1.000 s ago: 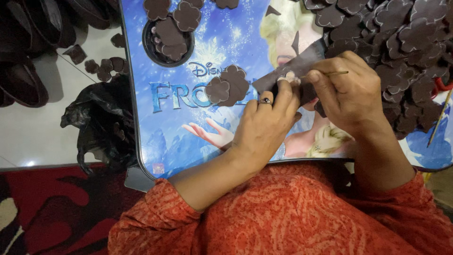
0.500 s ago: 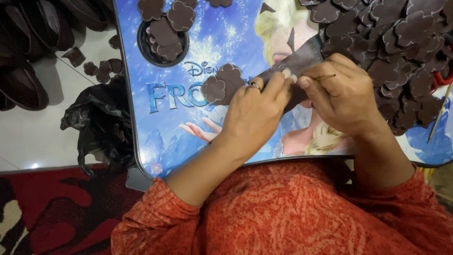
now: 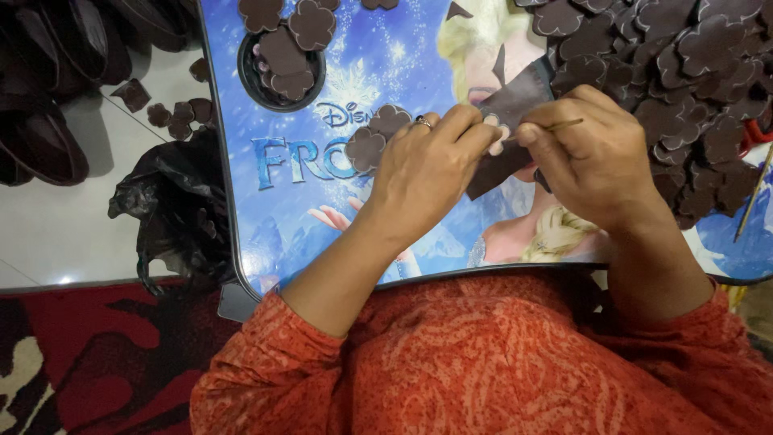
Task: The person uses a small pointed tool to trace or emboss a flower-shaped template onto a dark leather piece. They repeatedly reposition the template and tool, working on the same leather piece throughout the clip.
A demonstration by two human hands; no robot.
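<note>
The left hand (image 3: 427, 165) pinches a dark brown leather strip (image 3: 503, 133), fingers closed on its edge, over the blue picture-printed desk (image 3: 322, 193). The right hand (image 3: 592, 157) grips a thin stick (image 3: 555, 126) between thumb and forefinger, its tip touching the strip. Two flower-shaped brown cutouts (image 3: 374, 138) lie just beside the left hand. A heap of like cutouts (image 3: 684, 72) covers the desk's right side; a black plastic bag (image 3: 173, 213) sits on the floor at left
</note>
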